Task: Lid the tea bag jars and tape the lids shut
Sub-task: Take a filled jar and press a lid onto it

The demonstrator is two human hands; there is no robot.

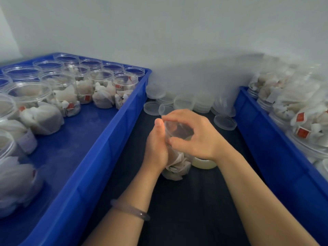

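Clear plastic is what she is working with: one jar [177, 164] stands mid-worktop [195, 201], in the dark strip between the left tray [99, 157] and the right tray [266, 139]. From where I stand this looks like the lidding step. The right hand [198, 137] sits over the jar's mouth with fingers and thumb curled round the rim of a lid [179, 132]. The left hand [156, 148] holds the jar from its left side, palm against the wall and thumb upright; its fingers are hidden behind the jar. I cannot tell whether the lid is fully seated or only resting on the mouth.

The next move, I would judge, calls for pressing or turning the lid home while the left hand keeps the jar from spinning, then reaching for the tape [204, 164], which lies just beside the jar on its right, under the right wrist.

The jar is see-through and packed with white tea bags, bunched thick at the bottom. Its lid is clear too, so the edge is hard to read.

Spare lids [225, 122] lie along the worktop's back edge. Open jars fill the left tray, so much lidding looks left to do.
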